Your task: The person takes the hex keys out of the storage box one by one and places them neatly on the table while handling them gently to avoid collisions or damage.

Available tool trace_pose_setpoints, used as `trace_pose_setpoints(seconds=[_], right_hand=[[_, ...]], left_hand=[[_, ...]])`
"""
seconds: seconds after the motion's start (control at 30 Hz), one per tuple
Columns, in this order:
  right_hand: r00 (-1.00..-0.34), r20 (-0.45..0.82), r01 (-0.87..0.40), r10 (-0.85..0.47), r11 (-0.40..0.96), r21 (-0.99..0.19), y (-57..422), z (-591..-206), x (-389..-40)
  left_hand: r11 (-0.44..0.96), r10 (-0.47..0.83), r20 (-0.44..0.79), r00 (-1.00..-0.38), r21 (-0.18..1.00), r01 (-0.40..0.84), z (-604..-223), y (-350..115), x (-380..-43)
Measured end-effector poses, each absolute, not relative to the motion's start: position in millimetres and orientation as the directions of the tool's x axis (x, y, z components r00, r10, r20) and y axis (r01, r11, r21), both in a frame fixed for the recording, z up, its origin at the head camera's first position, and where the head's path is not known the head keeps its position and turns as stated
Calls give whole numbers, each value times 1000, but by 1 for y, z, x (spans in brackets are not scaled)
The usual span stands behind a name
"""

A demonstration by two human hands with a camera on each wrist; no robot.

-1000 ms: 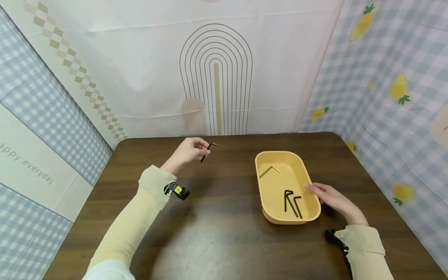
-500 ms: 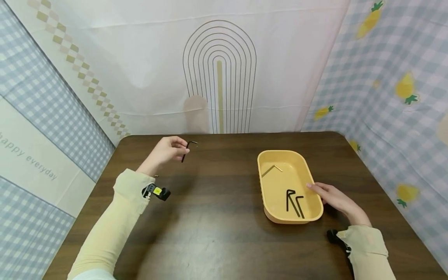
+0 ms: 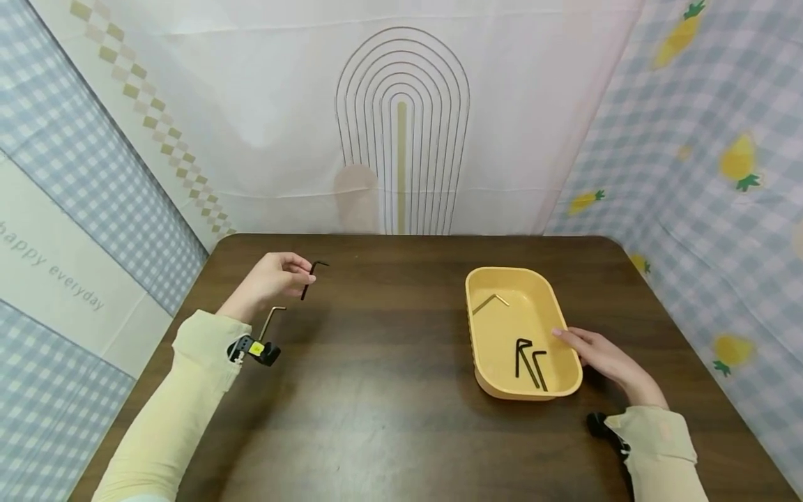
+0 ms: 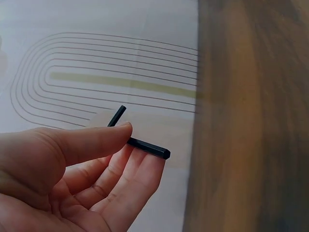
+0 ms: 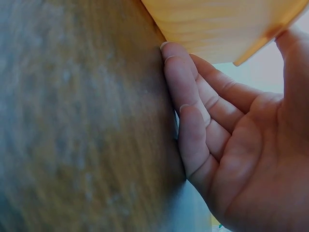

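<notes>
My left hand (image 3: 270, 279) pinches a black hex key (image 3: 307, 282) between thumb and fingers, above the far left of the table. In the left wrist view, the key (image 4: 150, 148) crosses the fingers beneath the thumb, both of its ends showing. A brass-coloured hex key (image 3: 268, 323) lies on the table beside the left wrist. On the right stands a yellow plastic basket (image 3: 502, 335). My right hand (image 3: 602, 355) holds its right side, thumb over the rim and fingers outside, low by the tabletop in the right wrist view.
Inside the basket are a brass-coloured hex key (image 3: 484, 304) near the far left wall and several black hex keys (image 3: 539, 371) at the near end. The dark wooden table (image 3: 376, 390) meets a patterned cloth backdrop (image 3: 282, 139) at its far edge.
My left hand has moved left across the table with the black hex key, uncovering the brass-coloured key beside the wrist. The right hand stays at the basket. The head view has shifted slightly.
</notes>
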State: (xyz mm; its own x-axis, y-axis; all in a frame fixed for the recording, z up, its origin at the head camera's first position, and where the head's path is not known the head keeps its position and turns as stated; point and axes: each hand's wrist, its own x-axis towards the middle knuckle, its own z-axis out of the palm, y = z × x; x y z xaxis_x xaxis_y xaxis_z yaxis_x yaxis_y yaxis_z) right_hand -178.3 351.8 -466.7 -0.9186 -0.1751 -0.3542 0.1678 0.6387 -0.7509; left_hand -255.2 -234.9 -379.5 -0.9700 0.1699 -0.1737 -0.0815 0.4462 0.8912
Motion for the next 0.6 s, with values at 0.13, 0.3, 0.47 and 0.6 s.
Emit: trace_pose_setpoints(seconds=[0.13,0.3,0.47,0.6], right_hand=[[-918,-351,163,-186,629,-760,353,-468,-176],[-920,-345,161,-186,622,-766,353,-469,-177],[-921,-347,162,-177,637,-754,354,-469,-179],[-919,-344,153,-192,630,-761,353,-468,-181]], left_hand=[[464,163,-213,-964,879,-116,-390,-238,-249],[478,154,-247,-957,866,-147,-403,-247,-242],[485,131,-264,-956,857,-171,-413,-254,-236],[498,112,-282,-953,845,-192,-420,-259,-233]])
